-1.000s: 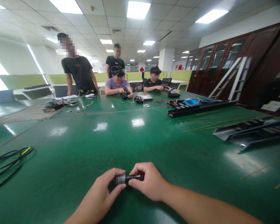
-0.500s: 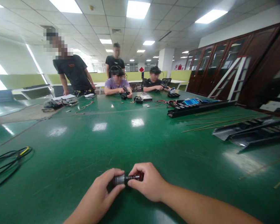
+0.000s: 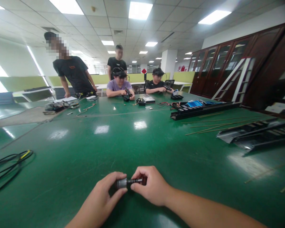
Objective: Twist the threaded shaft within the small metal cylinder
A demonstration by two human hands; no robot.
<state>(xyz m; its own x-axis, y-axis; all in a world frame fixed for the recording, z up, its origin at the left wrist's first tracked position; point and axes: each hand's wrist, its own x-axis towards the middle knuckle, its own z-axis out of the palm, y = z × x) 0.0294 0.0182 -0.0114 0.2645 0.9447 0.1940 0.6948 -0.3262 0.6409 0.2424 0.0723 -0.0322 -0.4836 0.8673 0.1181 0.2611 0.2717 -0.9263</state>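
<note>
Left hand (image 3: 104, 192) is holding a grey metal cylinder (image 3: 122, 183) between thumb and fingers; right hand (image 3: 152, 186) is keeping a narrow grip on the dark ribbed shaft (image 3: 134, 180) sticking out of it. Cylinder and shaft are lying sideways between the hands, toward the green table's (image 3: 123, 145) near edge, can't tell if touching it. Black metal channels (image 3: 261, 139) are lying near the right edge.

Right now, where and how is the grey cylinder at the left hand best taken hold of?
The grey cylinder is probably best gripped across its thick body, by the left hand coming from the left: it lies sideways, and the slimmer ridged shaft juts from its right end.
</note>
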